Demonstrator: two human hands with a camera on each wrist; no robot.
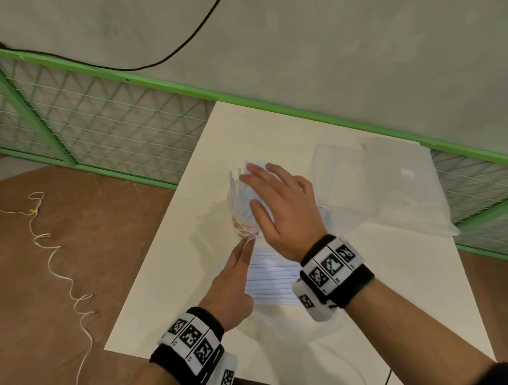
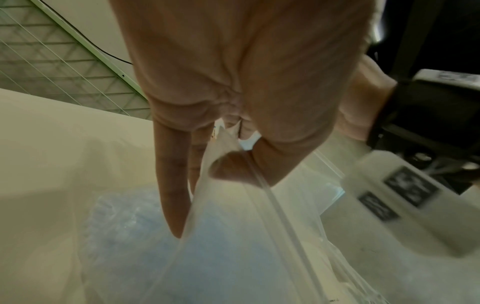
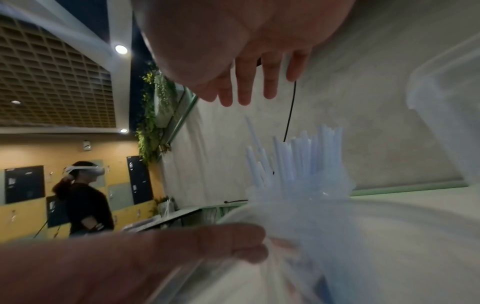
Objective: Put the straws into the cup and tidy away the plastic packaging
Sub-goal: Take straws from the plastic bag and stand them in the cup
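A clear cup (image 1: 242,226) with a printed band stands on the white table (image 1: 169,281), with several pale blue straws (image 1: 236,190) upright in it. My right hand (image 1: 261,192) hovers over the straw tops with its fingers spread and straight and holds nothing. In the right wrist view the straws (image 3: 306,156) fan out below my right hand (image 3: 249,96). My left hand (image 1: 247,244) pinches a corner of the clear plastic packaging (image 1: 274,278), which lies just in front of the cup. The left wrist view shows my left hand (image 2: 215,164) pinching the packaging film (image 2: 233,236) between thumb and fingers.
A clear plastic box (image 1: 370,182) sits at the table's back right. A green mesh fence (image 1: 100,125) runs behind and beside the table. White cord (image 1: 62,256) lies on the brown floor to the left. A person wearing a headset (image 3: 83,197) stands far off.
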